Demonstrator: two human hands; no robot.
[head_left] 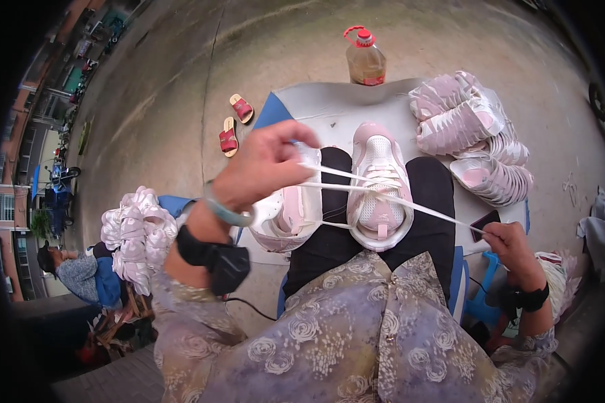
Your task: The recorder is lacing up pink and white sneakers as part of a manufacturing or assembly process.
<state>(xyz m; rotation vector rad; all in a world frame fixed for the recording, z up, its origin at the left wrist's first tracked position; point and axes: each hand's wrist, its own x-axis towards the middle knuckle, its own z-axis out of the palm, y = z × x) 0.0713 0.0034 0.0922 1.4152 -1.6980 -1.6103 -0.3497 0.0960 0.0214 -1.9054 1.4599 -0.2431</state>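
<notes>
While taut, white shoelace (438, 214) in right fingers (499, 234)

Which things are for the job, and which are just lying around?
Seem part of the job:
- right hand, pinching a white lace
- left hand, beside the laces
- laced shoe at the lap
- probably the stacked shoe parts

Seem just lying around:
- red slippers
- bottle with red cap

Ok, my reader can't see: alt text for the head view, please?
A person's right hand holds a white lace taut across a pink-and-white shoe between their knees; the left hand is opposite, its grip unclear.
</notes>
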